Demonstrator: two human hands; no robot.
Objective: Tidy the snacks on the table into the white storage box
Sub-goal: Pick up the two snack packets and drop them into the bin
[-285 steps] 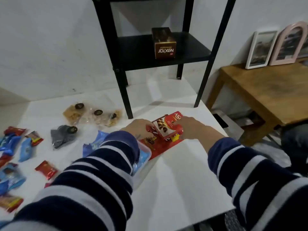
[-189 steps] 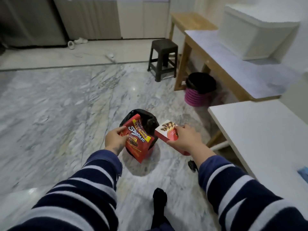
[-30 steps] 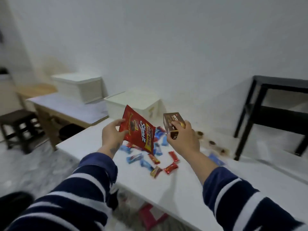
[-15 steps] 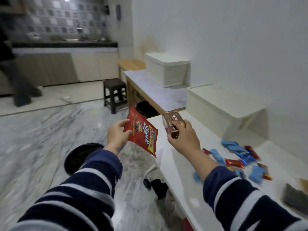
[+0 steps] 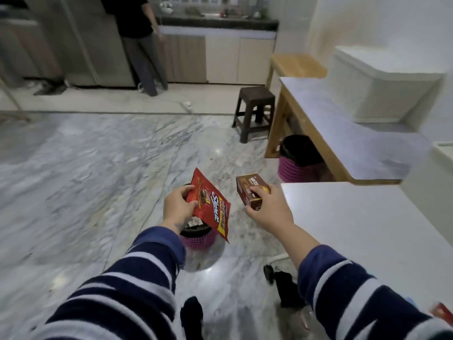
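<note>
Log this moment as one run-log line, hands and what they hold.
left hand: holds red snack packet over pink bin | right hand: holds brown box | over floor, beside white table

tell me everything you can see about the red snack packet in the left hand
The red snack packet is a flat, glossy pouch that looks like foil or plastic, with white script lettering, a yellow band near its lower end and a small picture of the snack. It hangs tilted, one corner up and the opposite corner pointing down. The left hand pinches its left edge, thumb on the front. It is held in the air above a black-lined pink bin on the floor, touching nothing else.
</note>
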